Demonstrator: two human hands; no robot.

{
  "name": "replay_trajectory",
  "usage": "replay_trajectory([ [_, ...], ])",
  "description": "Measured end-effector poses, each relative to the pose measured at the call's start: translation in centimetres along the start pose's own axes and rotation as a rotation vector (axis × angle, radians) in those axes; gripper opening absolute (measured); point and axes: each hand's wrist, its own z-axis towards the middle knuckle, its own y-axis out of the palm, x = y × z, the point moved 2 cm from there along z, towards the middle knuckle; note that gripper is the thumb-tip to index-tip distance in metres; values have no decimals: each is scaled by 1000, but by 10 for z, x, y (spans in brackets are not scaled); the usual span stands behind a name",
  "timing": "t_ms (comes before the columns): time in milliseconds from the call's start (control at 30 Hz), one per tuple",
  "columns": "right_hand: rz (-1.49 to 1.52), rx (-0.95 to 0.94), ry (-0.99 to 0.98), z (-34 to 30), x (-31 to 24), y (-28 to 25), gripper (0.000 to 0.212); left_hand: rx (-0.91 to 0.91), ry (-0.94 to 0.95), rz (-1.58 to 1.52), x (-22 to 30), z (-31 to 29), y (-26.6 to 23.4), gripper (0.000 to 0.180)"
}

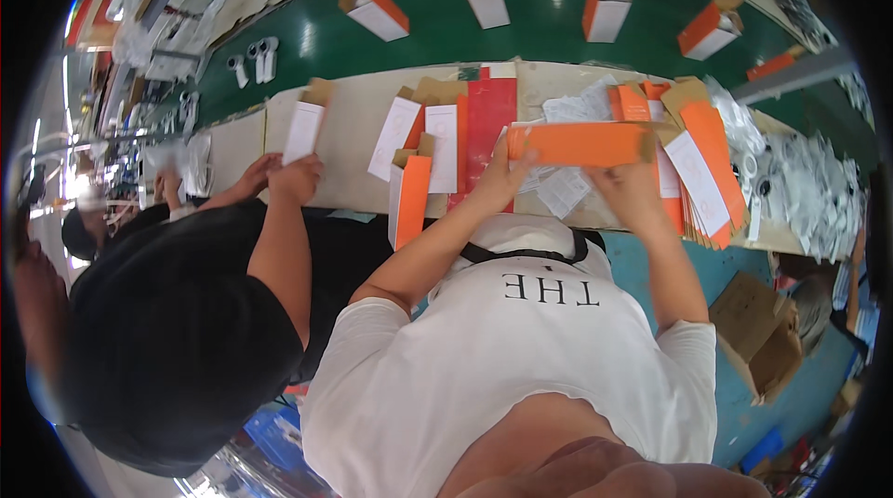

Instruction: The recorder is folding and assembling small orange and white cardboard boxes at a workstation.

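An orange carton (579,145) lies sideways in the air before my chest, with a brown cardboard edge at its right end. My left hand (502,174) is closed round its left end, thumb across the near face. At the other end my right hand (631,189) grips the near lower edge; some of its fingers are hidden behind the carton. Under it, folded leaflets (565,191) lie on the bench. To the left stand several orange and white cartons (445,149) with brown flaps up. A fanned stack of flattened cartons (702,177) lies beside my right hand.
A green conveyor (549,10) runs across the far side, carrying upright open cartons (609,10). Left, a co-worker in black holds a white carton (303,131). Clear-bagged parts (809,191) pile up at right. An open cardboard box (758,340) sits on the floor.
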Motion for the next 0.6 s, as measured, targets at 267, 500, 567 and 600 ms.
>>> replay_trajectory([
  [267, 553, -662, 324, 5, -20, 15, 32, 25, 580, 970, 52, -28, -40, 80],
  [500, -64, 12, -277, 28, -74, 10, 47, 392, 293, 655, 68, 4, -109, 71],
  [567, -119, 122, -261, 28, -57, -4, 47, 657, 0, 800, 43, 28, -167, 69],
  [600, -199, 165, -225, 24, -36, -12, 46, 695, -95, 743, 37, 37, -189, 64],
])
